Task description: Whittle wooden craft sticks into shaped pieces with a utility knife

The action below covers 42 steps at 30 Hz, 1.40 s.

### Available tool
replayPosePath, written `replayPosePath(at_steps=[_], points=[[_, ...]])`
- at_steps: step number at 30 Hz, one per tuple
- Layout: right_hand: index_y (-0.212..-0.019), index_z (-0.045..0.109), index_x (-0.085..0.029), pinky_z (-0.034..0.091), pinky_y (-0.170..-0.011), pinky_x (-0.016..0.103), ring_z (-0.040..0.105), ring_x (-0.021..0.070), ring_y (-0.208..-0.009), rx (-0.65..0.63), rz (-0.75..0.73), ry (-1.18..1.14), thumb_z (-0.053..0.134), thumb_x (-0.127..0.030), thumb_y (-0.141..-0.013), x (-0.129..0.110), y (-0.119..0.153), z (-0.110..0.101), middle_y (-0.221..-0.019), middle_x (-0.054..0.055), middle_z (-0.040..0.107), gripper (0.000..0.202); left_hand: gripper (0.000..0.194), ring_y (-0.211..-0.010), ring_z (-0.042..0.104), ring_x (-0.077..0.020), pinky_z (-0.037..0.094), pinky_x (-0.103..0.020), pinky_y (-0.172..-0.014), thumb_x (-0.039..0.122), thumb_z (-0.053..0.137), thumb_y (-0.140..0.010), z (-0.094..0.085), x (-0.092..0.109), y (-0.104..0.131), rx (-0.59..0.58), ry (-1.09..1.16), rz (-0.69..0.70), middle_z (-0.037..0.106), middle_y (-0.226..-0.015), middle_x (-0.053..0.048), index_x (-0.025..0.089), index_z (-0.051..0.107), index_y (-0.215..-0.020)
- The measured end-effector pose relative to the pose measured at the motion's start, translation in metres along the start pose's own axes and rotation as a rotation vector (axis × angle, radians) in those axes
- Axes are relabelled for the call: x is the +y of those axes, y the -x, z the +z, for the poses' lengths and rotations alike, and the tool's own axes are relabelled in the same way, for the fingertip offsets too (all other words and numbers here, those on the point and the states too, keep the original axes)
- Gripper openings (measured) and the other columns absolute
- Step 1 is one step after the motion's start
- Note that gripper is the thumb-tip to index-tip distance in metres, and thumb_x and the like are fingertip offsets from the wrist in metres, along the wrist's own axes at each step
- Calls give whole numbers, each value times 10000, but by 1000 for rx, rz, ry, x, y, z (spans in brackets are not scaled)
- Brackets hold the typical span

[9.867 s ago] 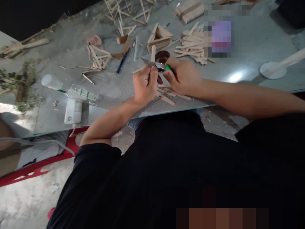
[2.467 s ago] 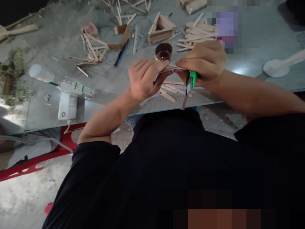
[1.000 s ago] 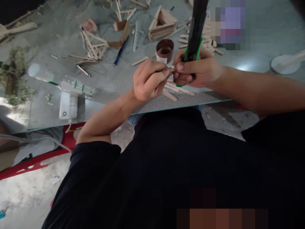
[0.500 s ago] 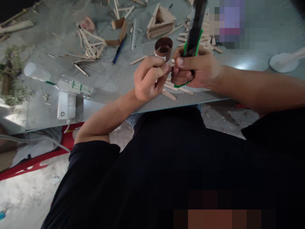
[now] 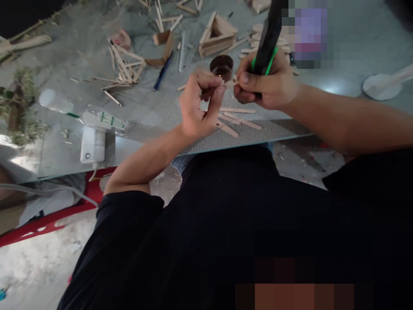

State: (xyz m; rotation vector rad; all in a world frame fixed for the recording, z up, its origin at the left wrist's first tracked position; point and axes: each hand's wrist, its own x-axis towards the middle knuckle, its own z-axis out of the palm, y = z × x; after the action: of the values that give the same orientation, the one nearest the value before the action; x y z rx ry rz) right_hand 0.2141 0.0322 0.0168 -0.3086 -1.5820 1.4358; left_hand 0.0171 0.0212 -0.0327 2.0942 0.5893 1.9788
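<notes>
My left hand (image 5: 197, 105) pinches a short piece of wooden craft stick (image 5: 229, 83) between thumb and fingertips. My right hand (image 5: 269, 86) is wrapped round a long black tool with green edging (image 5: 268, 38); its exact kind is unclear and its upper end leaves the view. The right thumb and forefinger meet the other end of the stick piece. Behind the fingertips stands a dark brown round cup (image 5: 221, 64), partly covered by my left hand. Several loose craft sticks (image 5: 242, 120) lie on the table just below my hands.
A triangular stack of glued sticks (image 5: 219, 36) stands behind the cup. Leftward are a blue pen (image 5: 163, 71), a cardboard piece (image 5: 166, 47), a jumble of sticks (image 5: 127, 66), a clear bottle (image 5: 56, 102) and a white power bank (image 5: 93, 145). The glass table edge (image 5: 226, 148) runs near my body.
My left hand has drawn slightly left and its fingers have loosened, showing more of the stick piece. The black tool has tilted a little, and its lower green loop has gone from sight.
</notes>
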Motion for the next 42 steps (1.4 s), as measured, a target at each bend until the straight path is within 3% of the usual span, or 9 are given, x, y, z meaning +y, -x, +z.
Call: replayPosePath(at_steps=[5, 10, 14, 18, 23, 27, 34, 37, 42], points=[[-829, 708, -159, 286, -413, 254, 467, 89, -431, 56, -178, 236, 851, -533, -970, 4, -1, -3, -580, -32, 598, 425, 374, -772, 665, -169, 484, -297, -603, 621, 654, -1082, -8, -5, -1, -74, -1, -86, 715, -1000, -44, 310, 680, -1288], [-865, 790, -200, 374, -642, 316, 540, 145, -639, 46, -362, 738, 937, -314, -785, -10, 7, -17, -716, 13, 691, 203, 356, -724, 581, -173, 492, -325, -580, 635, 704, -1052, -16, -13, -11, -226, -90, -16, 655, -1001, -64, 346, 761, -1252], [-982, 782, -275, 476, -721, 388, 667, 240, -751, 95, -375, 1112, 823, -366, -806, -6, 15, -32, -864, 54, 776, 202, 481, -732, 600, -197, 508, -354, -582, 740, 635, -1042, -13, -22, -11, -181, -105, 69, 603, -990, -77, 327, 768, -1250], [-992, 791, -286, 494, -749, 414, 685, 261, -766, 131, -508, 1291, 838, -490, -862, 8, 16, -42, -858, 56, 783, 246, 490, -718, 545, -205, 470, -375, -585, 734, 662, -1022, -10, -6, -11, -162, -94, 47, 607, -1004, -89, 320, 784, -1253], [-1008, 793, -268, 460, -700, 351, 623, 178, -695, 140, -854, 1336, 814, -655, -960, 14, 13, -43, -835, 18, 735, 391, 411, -739, 518, -209, 448, -401, -684, 665, 759, -1001, -11, 16, -13, -149, -76, -95, 635, -1012, -88, 313, 828, -1202], [-1041, 792, -264, 475, -700, 334, 627, 167, -706, 93, -900, 1451, 735, -783, -978, 13, 12, -44, -834, 14, 731, 525, 282, -677, 500, -188, 421, -370, -626, 584, 778, -1019, -11, 19, -14, -172, -106, -98, 637, -940, -67, 337, 825, -1148], [-1077, 747, -265, 496, -632, 288, 651, 133, -643, 178, -1124, 1239, 759, -653, -1021, 8, 5, -37, -794, -29, 739, 392, 330, -534, 459, -159, 389, -337, -526, 627, 720, -1035, -3, 6, -16, -55, 166, -480, 554, -716, 11, 322, 716, -910], [-1121, 768, -271, 514, -650, 275, 668, 125, -668, 118, -1067, 1171, 772, -638, -1014, 9, 3, -37, -839, -19, 762, 382, 384, -570, 475, -169, 402, -350, -571, 663, 698, -1032, -3, 10, -23, -45, 322, -654, 533, -734, 2, 315, 699, -870], [-985, 806, -233, 520, -697, 282, 670, 129, -698, -15, -722, 1199, 617, -644, -1083, 12, 6, -40, -854, 21, 768, 463, 410, -607, 412, -150, 359, -354, -636, 670, 678, -1032, -5, 21, -30, -85, 476, -775, 457, -775, 11, 285, 622, -904]])
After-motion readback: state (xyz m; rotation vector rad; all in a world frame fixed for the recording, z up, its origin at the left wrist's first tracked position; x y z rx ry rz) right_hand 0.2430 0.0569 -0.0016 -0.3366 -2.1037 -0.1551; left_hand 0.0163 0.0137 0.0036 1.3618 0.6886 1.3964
